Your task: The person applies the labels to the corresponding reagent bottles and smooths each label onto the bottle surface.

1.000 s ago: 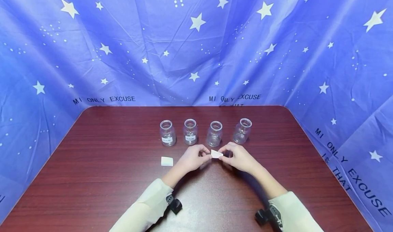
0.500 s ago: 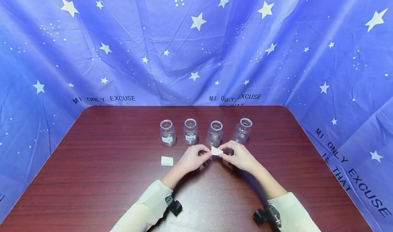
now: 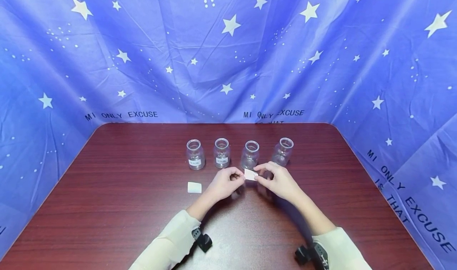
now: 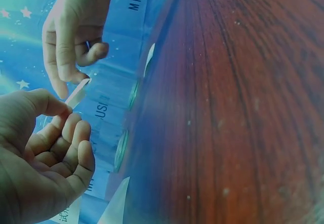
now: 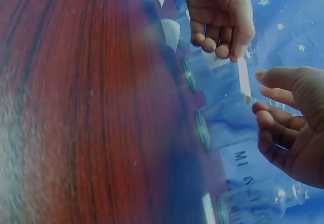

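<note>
My left hand (image 3: 225, 183) pinches the left end of a small white label (image 3: 250, 175) between thumb and fingertips, just in front of the third glass jar (image 3: 250, 155). At the label's other end is my right hand (image 3: 280, 180), its thumb and fingers spread apart. In the right wrist view a fingertip (image 5: 258, 106) of it lies close to the label's lower corner; whether it touches is hard to tell. Two jars on the left, the first (image 3: 195, 155) and second (image 3: 221, 154), bear white labels with dark print. The fourth jar (image 3: 283, 153) stands partly behind the right hand.
A white slip of paper (image 3: 194, 188) lies on the dark red wooden table (image 3: 125, 206), left of the left hand. More white slips (image 5: 171, 33) appear in the right wrist view. Behind the table hangs a blue curtain (image 3: 200, 83) with stars.
The label has shifted slightly up and left with my left hand's pinch. My right hand's fingers have parted wider, its index finger rising away from the label. The jars have not moved.
</note>
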`<state>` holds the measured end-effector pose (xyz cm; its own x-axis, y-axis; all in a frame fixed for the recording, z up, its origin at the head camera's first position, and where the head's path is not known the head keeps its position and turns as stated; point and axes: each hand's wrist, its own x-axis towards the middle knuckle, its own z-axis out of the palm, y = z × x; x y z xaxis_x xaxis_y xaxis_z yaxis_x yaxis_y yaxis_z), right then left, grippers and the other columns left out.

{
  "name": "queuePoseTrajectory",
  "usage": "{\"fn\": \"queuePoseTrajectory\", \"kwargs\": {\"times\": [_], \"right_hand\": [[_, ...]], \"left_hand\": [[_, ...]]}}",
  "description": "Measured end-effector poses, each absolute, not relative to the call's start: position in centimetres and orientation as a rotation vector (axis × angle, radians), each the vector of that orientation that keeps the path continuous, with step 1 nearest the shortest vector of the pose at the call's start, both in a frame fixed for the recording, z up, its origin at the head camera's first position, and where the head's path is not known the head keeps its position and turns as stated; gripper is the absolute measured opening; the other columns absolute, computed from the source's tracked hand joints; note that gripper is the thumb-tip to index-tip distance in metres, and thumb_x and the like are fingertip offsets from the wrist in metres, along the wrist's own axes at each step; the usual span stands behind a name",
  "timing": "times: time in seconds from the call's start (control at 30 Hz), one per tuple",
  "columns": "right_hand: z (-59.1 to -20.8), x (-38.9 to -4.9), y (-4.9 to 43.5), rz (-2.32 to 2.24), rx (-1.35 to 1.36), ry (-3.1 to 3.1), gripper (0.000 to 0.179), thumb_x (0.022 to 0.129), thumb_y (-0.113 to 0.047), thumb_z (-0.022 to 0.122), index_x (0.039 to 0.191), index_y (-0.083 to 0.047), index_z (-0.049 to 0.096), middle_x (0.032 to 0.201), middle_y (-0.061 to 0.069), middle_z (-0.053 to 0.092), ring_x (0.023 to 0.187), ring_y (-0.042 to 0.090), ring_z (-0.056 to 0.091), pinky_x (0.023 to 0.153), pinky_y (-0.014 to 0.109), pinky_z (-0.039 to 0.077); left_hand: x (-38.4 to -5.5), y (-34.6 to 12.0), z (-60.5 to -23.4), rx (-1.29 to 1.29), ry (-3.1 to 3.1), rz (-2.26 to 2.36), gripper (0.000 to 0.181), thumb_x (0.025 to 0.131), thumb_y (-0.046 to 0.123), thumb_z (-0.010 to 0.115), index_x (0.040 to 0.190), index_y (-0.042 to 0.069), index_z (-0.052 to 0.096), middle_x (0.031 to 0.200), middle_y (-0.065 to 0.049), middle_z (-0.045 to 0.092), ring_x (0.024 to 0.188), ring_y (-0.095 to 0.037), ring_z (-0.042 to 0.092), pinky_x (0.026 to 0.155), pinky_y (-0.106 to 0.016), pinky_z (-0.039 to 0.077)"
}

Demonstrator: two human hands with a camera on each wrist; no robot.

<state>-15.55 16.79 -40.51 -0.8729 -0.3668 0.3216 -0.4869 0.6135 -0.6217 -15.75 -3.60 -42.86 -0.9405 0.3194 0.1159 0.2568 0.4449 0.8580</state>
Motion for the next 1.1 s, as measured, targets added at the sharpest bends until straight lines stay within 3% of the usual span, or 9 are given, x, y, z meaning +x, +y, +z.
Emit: {"fn": "queuePoseTrajectory", "kwargs": {"times": [0.17, 0.4, 0.67, 0.83, 1.1], "right_hand": [[-40.1, -15.0, 16.2, 1.082, 0.764, -2.636, 0.015, 0.078, -0.014, 0.074, 0.093, -0.012, 0.071, 0.068, -0.009, 0.052, 0.061, 0.000, 0.045, 0.054, 0.019, 0.040], [-40.0, -14.7, 15.8, 1.080, 0.802, -2.622, 0.013, 0.079, -0.016, 0.074, 0.092, -0.016, 0.072, 0.069, -0.011, 0.052, 0.064, 0.002, 0.047, 0.058, 0.019, 0.040], [-40.1, -14.6, 16.0, 1.140, 0.783, -2.615, 0.011, 0.080, -0.013, 0.072, 0.091, -0.015, 0.073, 0.071, -0.010, 0.057, 0.064, -0.001, 0.046, 0.057, 0.019, 0.042], [-40.1, -14.6, 16.0, 1.189, 0.774, -2.616, 0.012, 0.081, -0.013, 0.071, 0.092, -0.015, 0.072, 0.073, -0.009, 0.060, 0.063, -0.001, 0.046, 0.057, 0.019, 0.042], [-40.2, -14.5, 15.9, 1.256, 0.773, -2.605, 0.012, 0.082, -0.011, 0.070, 0.094, -0.014, 0.072, 0.076, -0.006, 0.064, 0.061, -0.001, 0.046, 0.054, 0.019, 0.041]], "left_hand": [[-15.6, -3.7, -42.7, 0.537, 2.593, 1.540, 0.013, 0.085, 0.015, 0.056, 0.087, 0.009, 0.068, 0.076, 0.001, 0.063, 0.066, -0.003, 0.053, 0.064, -0.017, 0.046], [-15.1, -3.6, -41.9, 0.590, 2.510, 1.589, 0.014, 0.087, 0.015, 0.059, 0.093, 0.006, 0.067, 0.080, -0.003, 0.065, 0.069, -0.004, 0.054, 0.064, -0.017, 0.046], [-14.8, -3.6, -41.2, 0.662, 2.456, 1.624, 0.016, 0.092, 0.017, 0.057, 0.097, 0.006, 0.067, 0.079, -0.020, 0.065, 0.067, -0.015, 0.058, 0.058, -0.017, 0.044], [-14.8, -3.7, -41.1, 0.673, 2.467, 1.644, 0.015, 0.092, 0.017, 0.059, 0.096, 0.007, 0.068, 0.078, -0.020, 0.065, 0.072, -0.026, 0.061, 0.059, -0.017, 0.042], [-14.9, -3.8, -41.4, 0.674, 2.457, 1.695, 0.015, 0.090, 0.019, 0.061, 0.095, 0.007, 0.068, 0.077, -0.016, 0.065, 0.071, -0.025, 0.061, 0.060, -0.017, 0.042]]}}
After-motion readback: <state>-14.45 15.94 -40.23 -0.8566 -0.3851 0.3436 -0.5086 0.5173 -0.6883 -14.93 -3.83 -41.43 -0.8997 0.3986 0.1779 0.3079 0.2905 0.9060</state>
